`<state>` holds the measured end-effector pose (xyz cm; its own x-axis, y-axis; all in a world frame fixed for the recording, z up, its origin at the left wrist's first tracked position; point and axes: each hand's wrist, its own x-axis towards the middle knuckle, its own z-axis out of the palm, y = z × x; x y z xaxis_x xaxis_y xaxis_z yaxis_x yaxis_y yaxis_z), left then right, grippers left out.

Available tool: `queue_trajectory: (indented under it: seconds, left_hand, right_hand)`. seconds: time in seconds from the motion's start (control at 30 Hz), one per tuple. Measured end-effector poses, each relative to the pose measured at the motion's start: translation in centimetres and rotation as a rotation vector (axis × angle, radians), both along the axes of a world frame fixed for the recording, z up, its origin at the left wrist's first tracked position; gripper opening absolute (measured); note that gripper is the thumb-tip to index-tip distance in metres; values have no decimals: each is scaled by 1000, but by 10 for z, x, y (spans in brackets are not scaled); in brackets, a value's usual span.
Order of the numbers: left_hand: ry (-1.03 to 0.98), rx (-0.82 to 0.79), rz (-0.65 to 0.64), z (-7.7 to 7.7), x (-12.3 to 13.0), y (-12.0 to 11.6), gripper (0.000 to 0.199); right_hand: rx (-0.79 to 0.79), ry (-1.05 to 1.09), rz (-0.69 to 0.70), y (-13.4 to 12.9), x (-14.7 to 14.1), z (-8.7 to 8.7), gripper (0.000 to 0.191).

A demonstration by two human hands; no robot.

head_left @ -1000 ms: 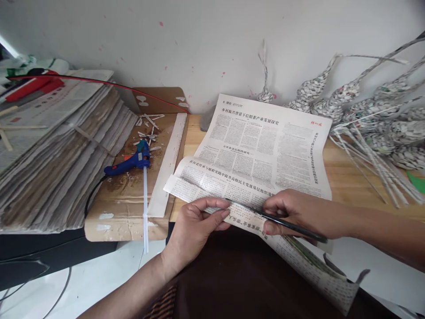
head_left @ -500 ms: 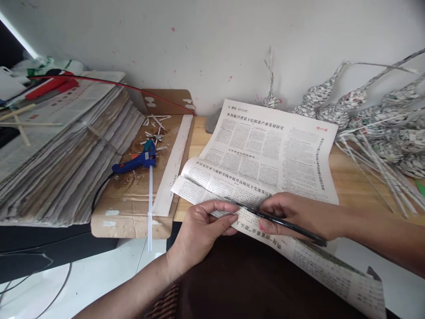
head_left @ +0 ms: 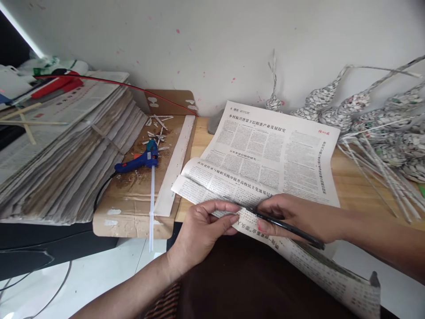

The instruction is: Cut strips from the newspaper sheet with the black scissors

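A large printed newspaper sheet (head_left: 262,141) slopes from the table towards me, its near part folded over. My left hand (head_left: 207,230) pinches the folded edge between thumb and fingers. In my right hand (head_left: 282,217) is a slim black knife (head_left: 295,230), gripped by its handle. The thin front end of the knife lies along the fold, close to my left fingertips, and part of it is hidden by the paper. To the lower right, the strip of newspaper past the fold hangs over my dark lap.
Left of the sheet, a blue glue gun (head_left: 142,159) rests on a cardboard piece (head_left: 133,195) with paper scraps. A tied newspaper stack (head_left: 79,155) stands further left. Woven paper shapes (head_left: 335,106) and rolled paper sticks (head_left: 385,177) lie at the right by the wall.
My right hand and the knife have shifted slightly left along the fold. The left hand keeps its pinch, and the whole view has moved a little.
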<state>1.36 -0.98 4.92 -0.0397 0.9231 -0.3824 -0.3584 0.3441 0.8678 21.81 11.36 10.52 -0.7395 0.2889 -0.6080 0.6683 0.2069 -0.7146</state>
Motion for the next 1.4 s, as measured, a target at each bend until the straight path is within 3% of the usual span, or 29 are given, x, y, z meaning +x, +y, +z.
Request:
queue_trajectory:
  seconds: [0.33, 0.67, 1.17, 1.27, 1.4]
  left_hand:
    - [-27, 8, 4, -3, -2, 2, 26]
    - [-59, 17, -13, -1, 0, 1, 25]
    - [-75, 18, -14, -7, -1, 1, 25]
    - [-28, 49, 51, -6, -10, 1, 21]
    - [76, 61, 267, -5, -33, -1, 19]
  right_hand:
    - [-15, 18, -56, -4, 2, -6, 44]
    - [45, -50, -27, -2, -20, 6, 48]
    - [40, -18, -55, 2, -18, -10, 44]
    - [36, 5, -49, 4, -16, -10, 43]
    - [-15, -11, -50, 6, -10, -11, 42]
